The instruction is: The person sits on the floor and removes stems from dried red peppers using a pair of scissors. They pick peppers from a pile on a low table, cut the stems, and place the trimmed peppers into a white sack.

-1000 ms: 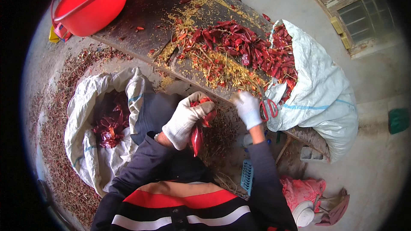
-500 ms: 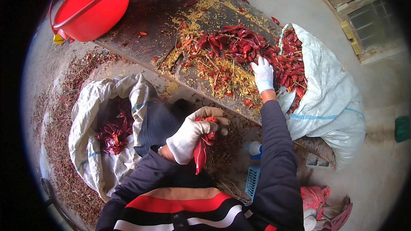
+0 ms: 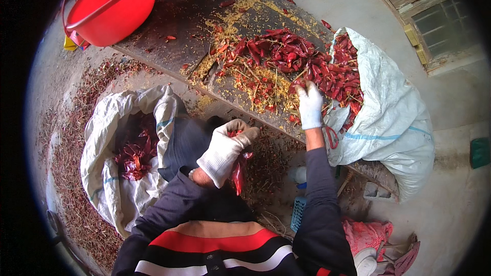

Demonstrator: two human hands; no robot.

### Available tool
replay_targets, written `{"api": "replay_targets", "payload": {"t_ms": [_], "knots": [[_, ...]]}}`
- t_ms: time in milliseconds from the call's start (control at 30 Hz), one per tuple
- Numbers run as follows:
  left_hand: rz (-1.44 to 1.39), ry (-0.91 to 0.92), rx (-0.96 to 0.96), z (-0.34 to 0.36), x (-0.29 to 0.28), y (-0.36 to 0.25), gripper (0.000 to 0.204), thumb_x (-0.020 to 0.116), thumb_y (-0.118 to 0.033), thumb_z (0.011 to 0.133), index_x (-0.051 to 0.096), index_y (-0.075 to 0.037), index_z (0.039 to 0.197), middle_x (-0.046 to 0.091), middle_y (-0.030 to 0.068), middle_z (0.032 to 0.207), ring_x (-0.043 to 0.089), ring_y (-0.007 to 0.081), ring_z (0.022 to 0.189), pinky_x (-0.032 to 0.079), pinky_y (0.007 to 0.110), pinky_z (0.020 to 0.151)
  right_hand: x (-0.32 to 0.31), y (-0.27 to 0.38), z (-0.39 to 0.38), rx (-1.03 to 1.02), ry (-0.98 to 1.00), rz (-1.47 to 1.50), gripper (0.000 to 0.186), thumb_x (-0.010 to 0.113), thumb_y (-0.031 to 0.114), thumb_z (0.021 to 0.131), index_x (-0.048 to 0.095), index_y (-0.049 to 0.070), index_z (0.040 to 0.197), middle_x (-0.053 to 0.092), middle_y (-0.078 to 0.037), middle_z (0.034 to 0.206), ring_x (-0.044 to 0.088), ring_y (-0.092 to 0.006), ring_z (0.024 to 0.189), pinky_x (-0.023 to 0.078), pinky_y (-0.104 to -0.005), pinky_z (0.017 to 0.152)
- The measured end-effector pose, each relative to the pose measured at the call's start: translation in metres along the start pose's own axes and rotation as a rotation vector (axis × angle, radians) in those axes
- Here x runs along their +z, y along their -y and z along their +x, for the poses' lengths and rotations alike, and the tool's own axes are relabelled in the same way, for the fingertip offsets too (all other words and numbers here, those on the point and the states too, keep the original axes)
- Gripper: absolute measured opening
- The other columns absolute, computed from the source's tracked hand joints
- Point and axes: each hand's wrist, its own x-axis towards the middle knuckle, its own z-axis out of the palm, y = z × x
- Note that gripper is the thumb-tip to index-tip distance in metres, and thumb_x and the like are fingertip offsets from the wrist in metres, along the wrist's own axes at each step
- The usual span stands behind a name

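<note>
My gloved left hand is closed around several dried red chilies below the bench edge. On the bench, my gloved right hand pinches what looks like a red chili beside the heap of chilies. Yellow seeds and stalks lie around the heap. A white woven sack on the right spills chilies onto the bench. Red-handled scissors are partly hidden beside it. An open sack with chilies inside stands at my left.
The wooden bench runs diagonally ahead, with a red basin at its left. Debris covers the floor at left. Below are a blue basket and a concrete block. Pink cloth lies at lower right; a wall with windows is beyond.
My right hand moved forward into the heap, then slightly back, its fingers curling. My left hand shifted slightly, still holding chilies, and its fingers have curled further.
</note>
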Motion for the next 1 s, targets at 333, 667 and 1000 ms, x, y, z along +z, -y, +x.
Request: {"api": "replay_targets", "payload": {"t_ms": [333, 667, 1000], "knots": [[0.312, -0.006, 0.159, 0.001, -0.003, 0.015, 0.025, 0.07, -0.017, 0.089, 0.066, 0.0, 0.107, 0.067, 0.002, 0.089, 0.058, 0.007, 0.08, 0.048, 0.024, 0.073, -0.001, 0.123, -0.092, -0.449, -0.019, -0.253, 0.019, 0.076, 0.013, 0.079, 0.059, 0.007, 0.077, 0.061, -0.005, 0.069, 0.059, -0.0172, 0.057, 0.046, -0.0336, 0.052], [0.034, -0.023, 0.095, -0.005, -0.003, 0.016, 0.034, 0.075, -0.018, 0.086, 0.064, 0.001, 0.111, 0.067, 0.0032, 0.091, 0.06, 0.0089, 0.08, 0.05, 0.025, 0.073, -0.008, 0.146, -0.128, -0.409, 0.273, -0.218, 0.032, 0.063, 0.0, 0.078, 0.06, -0.002, 0.11, 0.063, -0.018, 0.103, 0.062, -0.0374, 0.096, 0.05, -0.0416, 0.084], [0.492, -0.015, 0.27, -0.006, -0.004, 0.008, 0.037, 0.076, -0.014, 0.08, 0.065, 0.002, 0.111, 0.068, 0.0054, 0.092, 0.06, 0.0103, 0.081, 0.051, 0.027, 0.076, -0.016, 0.118, -0.11, -0.169, 0.329, 0.239, 0.05, 0.068, 0.036, 0.09, 0.058, -0.001, 0.122, 0.062, -0.018, 0.119, 0.064, -0.029, 0.105, 0.052, -0.0384, 0.085]]}}
